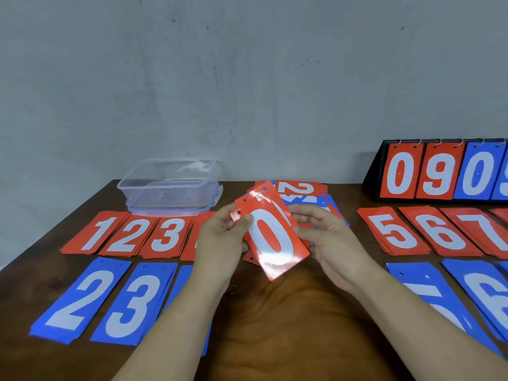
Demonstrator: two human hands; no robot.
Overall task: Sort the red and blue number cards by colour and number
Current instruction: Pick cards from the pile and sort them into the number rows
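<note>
Blue piles [79, 298] lie nearest you, left and right. Mid-table, your left hand [217, 237] pinches the red 0 card [270, 240], thumb on its face; your right hand [327, 237] curls its fingers round the right edge. Red piles [121, 237] flank them; the unsorted heap [299, 189] lies beyond.

Brown wooden table [275, 325] bears card piles [123, 237], clear box [170, 188], scoreboard [439, 174].

container [170, 188] behind cards [123, 237], scoreboard [439, 174] right
</note>
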